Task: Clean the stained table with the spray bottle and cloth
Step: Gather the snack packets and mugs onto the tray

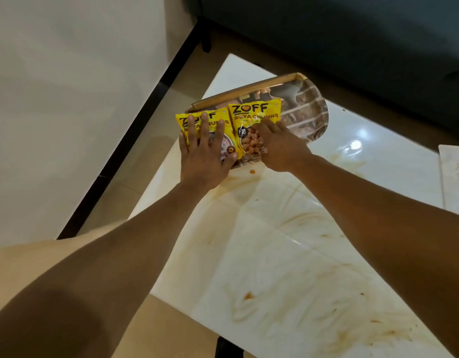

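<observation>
Two hands press on yellow snack packets on a tray.
Left hand flat, fingers spread, on the left packet; right hand seems curled over the right packet. The tray sits far on the stained table.

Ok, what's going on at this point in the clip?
A person is reaching out with both bare hands to a tray on a glossy white table. The left hand lies flat with spread fingers on one yellow soya chunks packet, and the right hand rests on the second packet beside it. The tabletop nearer the camera is smeared with brownish stains, so cleaning looks not yet begun. No spray bottle is in view.
</observation>
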